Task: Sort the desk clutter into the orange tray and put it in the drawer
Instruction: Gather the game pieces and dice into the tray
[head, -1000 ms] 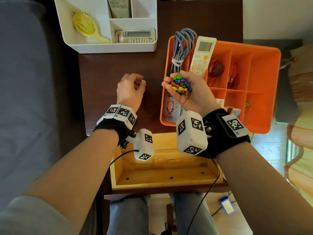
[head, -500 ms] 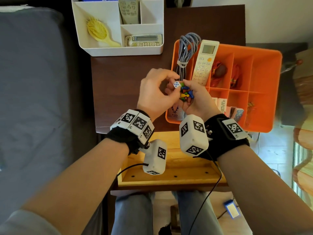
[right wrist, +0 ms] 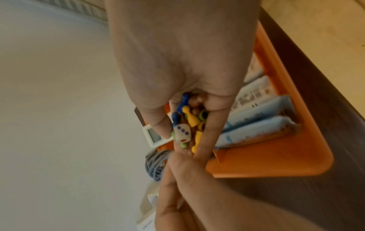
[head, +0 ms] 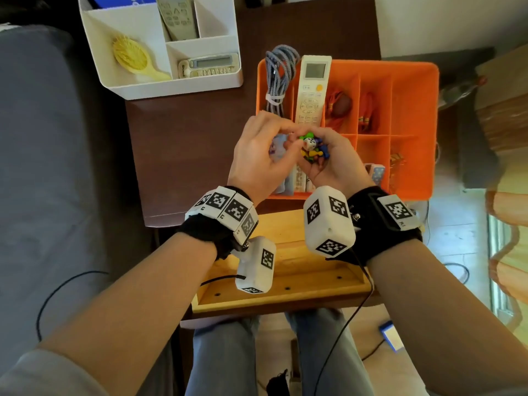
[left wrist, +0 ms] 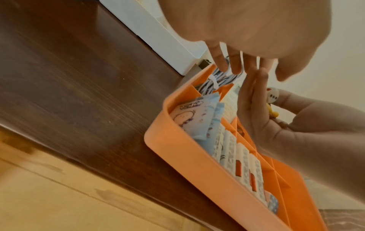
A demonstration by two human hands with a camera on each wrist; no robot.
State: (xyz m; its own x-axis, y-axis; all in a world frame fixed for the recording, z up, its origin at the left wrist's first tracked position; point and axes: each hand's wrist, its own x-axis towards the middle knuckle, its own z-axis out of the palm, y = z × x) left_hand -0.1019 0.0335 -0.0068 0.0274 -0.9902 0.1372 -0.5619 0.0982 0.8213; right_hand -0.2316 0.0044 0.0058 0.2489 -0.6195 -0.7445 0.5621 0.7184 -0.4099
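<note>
Head view, nearest first: the wooden drawer (head: 285, 292) stands open below both wrists. Above it, the right hand (head: 328, 164) cups a heap of game pawns (head: 313, 151) topped by a die (head: 310, 143); the left hand (head: 257, 158), fingers loosely bent and holding nothing, touches its fingertips. Small, hard and light, these pieces likely roll; a cupped palm suits them. Beyond, the orange tray (head: 414, 72) rests on the desk.

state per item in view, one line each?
drawer: open
orange tray: on desk, partly filled
right hand: cupped, holds pawns and die
die: on pawns
left hand: fingertips at right hand's
cable: coiled, in tray
</note>
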